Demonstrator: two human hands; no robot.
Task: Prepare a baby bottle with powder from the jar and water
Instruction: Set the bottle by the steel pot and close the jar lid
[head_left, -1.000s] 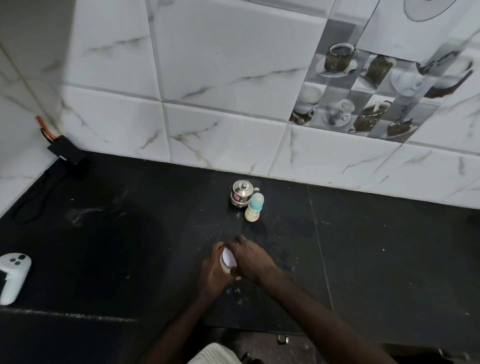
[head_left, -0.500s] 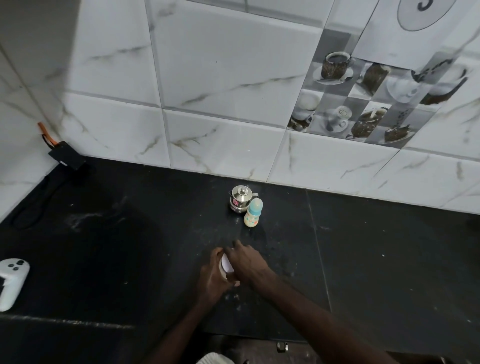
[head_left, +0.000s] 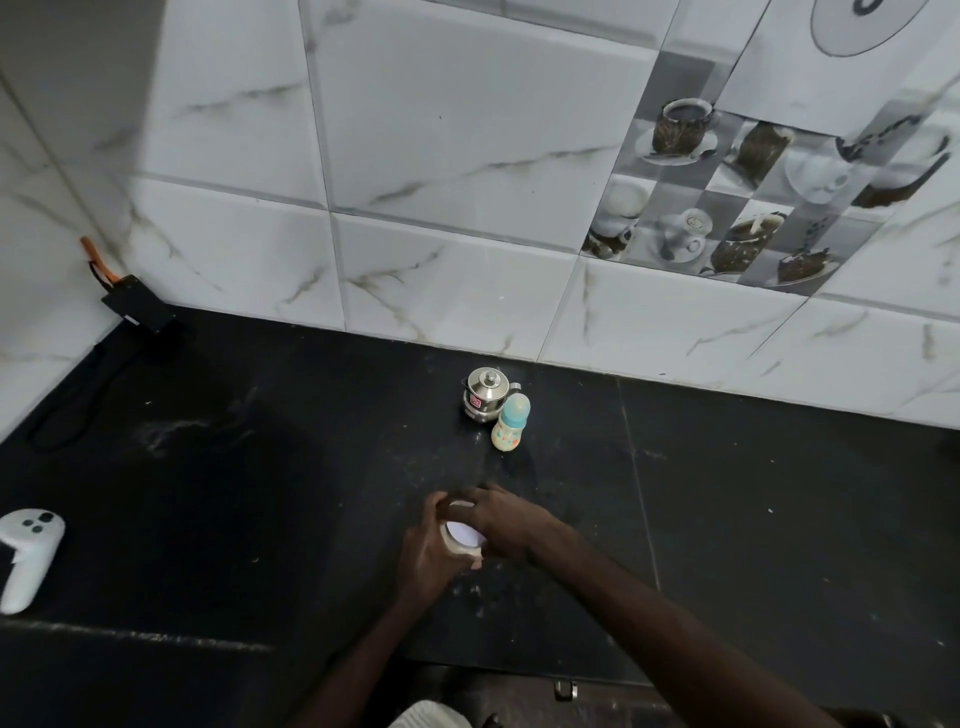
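Both hands wrapped on white jar (head_left: 464, 538): left hand (head_left: 428, 553) around body, right hand (head_left: 506, 525) over top; baby bottle (head_left: 510, 422) (capped) upright beside steel pot (head_left: 484, 394)

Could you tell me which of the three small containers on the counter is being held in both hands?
The white-lidded jar, gripped by the left hand and right hand. The steel pot and baby bottle stand untouched by the wall.
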